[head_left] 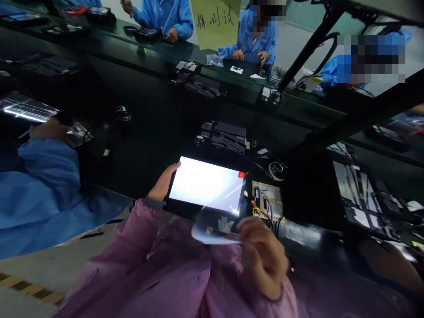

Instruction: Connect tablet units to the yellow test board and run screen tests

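Note:
My left hand (162, 184) grips the left edge of a tablet screen (206, 183), its thumb at the upper left corner. The screen glows white, with a small red mark at its upper right corner. Between finger and thumb, my right hand (263, 258) pinches a clear plastic film (212, 229), which curls in front of the screen's lower right corner. Whether the film still touches the screen, I cannot tell. Motion blurs the right hand a little. Just right of the screen lies an open device with exposed parts and cables (267, 201).
Flat dark parts (228, 134) lie beyond the screen, with a coiled item (277, 171) to their right. More parts (361, 190) are at far right. A co-worker's blue sleeve (49, 176) is close on my left. Other people sit across the bench, behind a hanging yellow paper (215, 22).

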The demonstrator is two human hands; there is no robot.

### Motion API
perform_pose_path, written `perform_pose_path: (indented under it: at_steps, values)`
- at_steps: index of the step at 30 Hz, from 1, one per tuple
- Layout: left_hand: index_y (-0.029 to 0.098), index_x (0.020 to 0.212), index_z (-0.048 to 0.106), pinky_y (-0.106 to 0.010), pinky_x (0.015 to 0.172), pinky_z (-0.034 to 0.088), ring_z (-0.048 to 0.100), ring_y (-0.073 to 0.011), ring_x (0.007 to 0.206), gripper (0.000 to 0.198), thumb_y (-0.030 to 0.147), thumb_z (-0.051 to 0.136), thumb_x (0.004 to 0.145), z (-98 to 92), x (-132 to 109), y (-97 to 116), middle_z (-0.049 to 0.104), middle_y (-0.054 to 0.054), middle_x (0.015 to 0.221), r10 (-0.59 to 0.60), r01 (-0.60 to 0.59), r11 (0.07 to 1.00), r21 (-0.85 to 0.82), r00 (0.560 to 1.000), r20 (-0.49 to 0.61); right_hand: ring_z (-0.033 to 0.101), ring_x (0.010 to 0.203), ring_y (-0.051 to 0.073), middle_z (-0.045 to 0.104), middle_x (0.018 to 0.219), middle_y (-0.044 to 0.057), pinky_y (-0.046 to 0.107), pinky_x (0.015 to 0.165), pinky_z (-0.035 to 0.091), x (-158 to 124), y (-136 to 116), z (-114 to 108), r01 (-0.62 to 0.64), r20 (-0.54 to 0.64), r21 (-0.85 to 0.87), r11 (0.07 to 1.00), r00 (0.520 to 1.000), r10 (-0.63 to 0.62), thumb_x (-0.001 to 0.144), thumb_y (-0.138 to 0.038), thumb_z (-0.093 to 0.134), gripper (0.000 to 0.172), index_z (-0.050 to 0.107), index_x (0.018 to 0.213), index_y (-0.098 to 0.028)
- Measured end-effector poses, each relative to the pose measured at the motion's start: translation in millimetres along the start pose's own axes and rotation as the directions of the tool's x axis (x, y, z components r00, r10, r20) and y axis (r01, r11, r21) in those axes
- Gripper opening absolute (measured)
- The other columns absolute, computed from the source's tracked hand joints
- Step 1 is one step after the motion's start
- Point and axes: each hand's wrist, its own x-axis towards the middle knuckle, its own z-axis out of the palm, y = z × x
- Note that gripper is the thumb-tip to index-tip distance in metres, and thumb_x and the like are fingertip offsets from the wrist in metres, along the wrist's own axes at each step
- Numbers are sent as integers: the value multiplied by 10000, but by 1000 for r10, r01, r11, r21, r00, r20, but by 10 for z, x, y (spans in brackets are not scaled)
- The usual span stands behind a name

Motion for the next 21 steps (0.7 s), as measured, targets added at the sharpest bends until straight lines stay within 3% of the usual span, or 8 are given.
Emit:
perform_pose_path:
  at_steps: [3, 5, 7, 9, 12, 17, 19, 21]
  values:
    - [108, 977, 691, -295, 567, 523, 688, -219, 648, 438, 489, 680, 763, -3, 0, -7, 728, -78, 767, -58, 60, 997, -53, 998, 38, 618, 1033, 240, 660, 988, 82, 422, 846, 533, 307, 68, 406, 179, 139, -52, 982, 975, -171, 876, -119, 488, 191, 581, 1008, -223]
    - [121, 987, 695, -300, 581, 535, 696, -231, 685, 460, 534, 650, 787, -1, -5, -14, 732, -76, 774, -76, 77, 995, -59, 997, 31, 508, 1247, 273, 593, 1248, 125, 478, 984, 484, 418, 207, 631, 246, 161, -201, 948, 963, -216, 883, -120, 484, 302, 546, 1166, -210]
    - [129, 1004, 695, -305, 616, 549, 704, -244, 732, 474, 555, 620, 808, 18, -14, -14, 737, -77, 786, -66, 67, 996, -66, 998, 11, 410, 1336, 289, 489, 1378, 151, 516, 1045, 433, 459, 422, 796, 213, 88, -382, 899, 977, -193, 899, -127, 466, 382, 487, 1275, -196]
    - [130, 1042, 688, -323, 659, 563, 710, -261, 779, 476, 546, 584, 836, 51, -26, -3, 741, -86, 811, -52, 53, 995, -84, 999, 16, 376, 1345, 307, 457, 1386, 177, 538, 1044, 419, 462, 655, 904, 109, 12, -541, 834, 993, -121, 916, -146, 457, 396, 464, 1311, -173]
    - [126, 1107, 670, -375, 701, 576, 712, -296, 829, 503, 543, 542, 857, 102, -41, 25, 744, -100, 836, -63, 66, 993, -96, 997, 36, 362, 1330, 345, 460, 1372, 193, 570, 1031, 398, 449, 896, 1008, 61, 45, -677, 734, 998, -41, 921, -180, 487, 376, 497, 1295, -147]
    - [141, 1142, 655, -381, 727, 580, 715, -294, 844, 504, 543, 505, 877, 98, -30, 41, 745, -98, 844, -118, 125, 986, -108, 991, 67, 437, 1276, 282, 531, 1353, 116, 504, 1040, 404, 282, 903, 1033, 261, 308, -610, 749, 948, -79, 905, -115, 512, 349, 564, 1235, -215]
    - [144, 1120, 662, -379, 709, 583, 717, -292, 812, 507, 559, 522, 863, 76, -18, 36, 744, -105, 836, -153, 161, 980, -116, 985, 76, 470, 1253, 272, 560, 1322, 111, 481, 1002, 438, 128, 838, 880, 233, 298, -598, 767, 953, -57, 901, -102, 510, 345, 578, 1215, -227]
    - [145, 1083, 670, -373, 677, 586, 719, -285, 767, 502, 570, 548, 846, 57, -12, 31, 740, -105, 815, -192, 197, 974, -110, 980, 53, 513, 1214, 258, 571, 1298, 117, 439, 951, 480, -35, 761, 571, 136, 219, -597, 790, 976, -3, 911, -105, 487, 338, 580, 1213, -225]
